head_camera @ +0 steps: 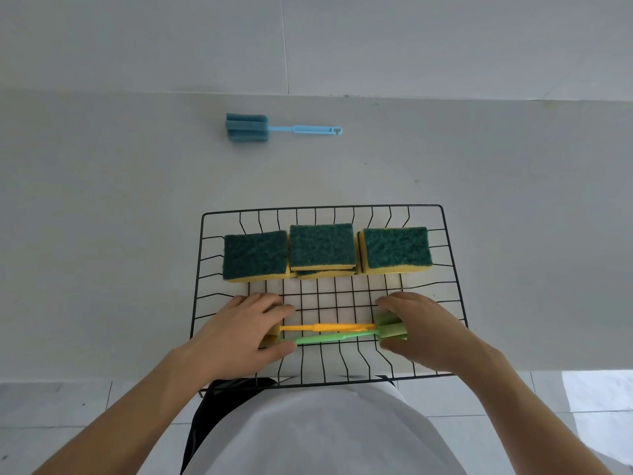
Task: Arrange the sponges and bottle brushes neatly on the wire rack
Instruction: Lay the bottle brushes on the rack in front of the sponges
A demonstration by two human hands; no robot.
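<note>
A black wire rack [452, 255] sits on the pale counter in front of me. Along its far half lie green-topped yellow sponges in a row: a left sponge [255, 255], a middle sponge [322, 246] stacked on another, and a right sponge [397, 250]. Two bottle brushes lie side by side in the near half: a yellow brush [325, 327] with its head under my left hand [246, 332], and a green brush [329, 338] whose foam head my right hand [421, 329] grips. A blue brush [274, 129] rests on the counter, far from the rack.
The counter [102, 234] meets a pale wall at the back. Its front edge runs just under the rack's near rim, with tiled floor [68, 406] below. My white shirt fills the bottom centre.
</note>
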